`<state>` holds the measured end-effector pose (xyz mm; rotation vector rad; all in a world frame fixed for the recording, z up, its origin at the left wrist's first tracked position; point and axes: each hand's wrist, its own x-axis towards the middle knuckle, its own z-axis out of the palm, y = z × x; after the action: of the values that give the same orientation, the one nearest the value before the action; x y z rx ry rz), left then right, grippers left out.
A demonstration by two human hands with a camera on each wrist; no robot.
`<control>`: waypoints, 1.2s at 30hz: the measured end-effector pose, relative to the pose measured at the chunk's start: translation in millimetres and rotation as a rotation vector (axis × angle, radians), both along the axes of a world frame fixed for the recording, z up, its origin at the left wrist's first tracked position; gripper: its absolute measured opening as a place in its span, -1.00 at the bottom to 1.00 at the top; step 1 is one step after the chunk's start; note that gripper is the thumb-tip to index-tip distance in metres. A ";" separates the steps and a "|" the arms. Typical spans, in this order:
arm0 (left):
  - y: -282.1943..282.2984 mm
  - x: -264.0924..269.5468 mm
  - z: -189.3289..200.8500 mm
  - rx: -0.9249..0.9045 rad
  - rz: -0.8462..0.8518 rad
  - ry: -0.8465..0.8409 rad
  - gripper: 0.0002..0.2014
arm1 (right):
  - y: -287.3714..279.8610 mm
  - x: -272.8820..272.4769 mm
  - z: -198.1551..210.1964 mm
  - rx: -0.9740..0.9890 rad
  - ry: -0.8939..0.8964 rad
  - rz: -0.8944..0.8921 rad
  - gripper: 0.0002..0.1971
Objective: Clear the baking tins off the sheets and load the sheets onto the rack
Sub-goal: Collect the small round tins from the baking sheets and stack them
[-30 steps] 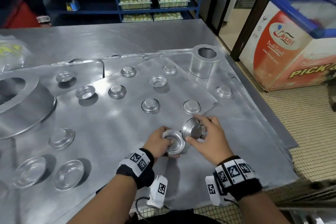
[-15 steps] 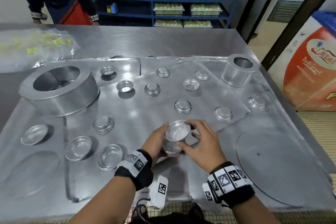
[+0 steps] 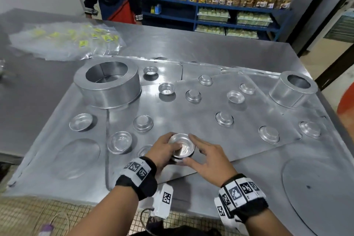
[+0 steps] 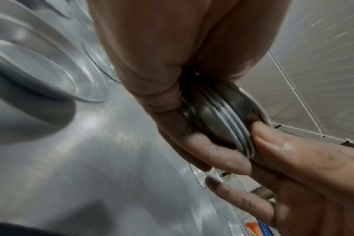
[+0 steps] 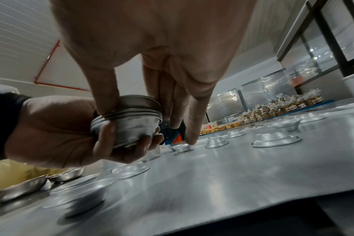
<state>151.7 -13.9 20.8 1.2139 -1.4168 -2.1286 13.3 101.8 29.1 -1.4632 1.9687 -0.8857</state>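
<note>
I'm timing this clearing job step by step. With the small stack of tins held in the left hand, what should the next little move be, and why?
Probably reach the right hand to the nearest loose tin and nest it into the stack. The left hand already grips the stack above the sheet, the right hand's fingers lie straight against it, and many tins are scattered there.

— Where is the nested stack of small round metal tins [image 3: 181,148]?

— At the near middle of the overlapping flat metal baking sheets [image 3: 172,113] on the steel worktop [image 3: 191,48], between the left hand [image 3: 162,149] and the right hand [image 3: 207,156].

— What lies behind it?

— Single tins scattered over the sheets. The large metal ring mould [image 3: 107,84] stands far left, the smaller metal ring mould [image 3: 292,88] far right.

— And beyond?

— A pile of clear plastic bags [image 3: 67,44] lies far left on the worktop; blue shelves of packed goods [image 3: 220,11] stand behind it.
</note>
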 end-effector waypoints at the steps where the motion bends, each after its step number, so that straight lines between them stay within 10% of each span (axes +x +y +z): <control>1: -2.7 5.8 1.0 -0.012 0.014 -0.001 -0.76 | -3.3 4.1 2.6 0.018 0.007 0.025 -0.17; 23: -64.2 130.9 -6.9 -0.031 0.227 -0.105 -0.69 | -92.0 97.1 -25.5 0.363 0.331 0.244 -0.03; 36: -52.4 135.7 -8.1 0.082 0.204 -0.104 -0.76 | -81.5 92.8 10.6 0.228 0.285 0.148 -0.07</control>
<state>287.4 -66.3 12.7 1.4525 -1.1981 -2.0267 106.1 20.3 39.7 -1.6441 2.0479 -0.3908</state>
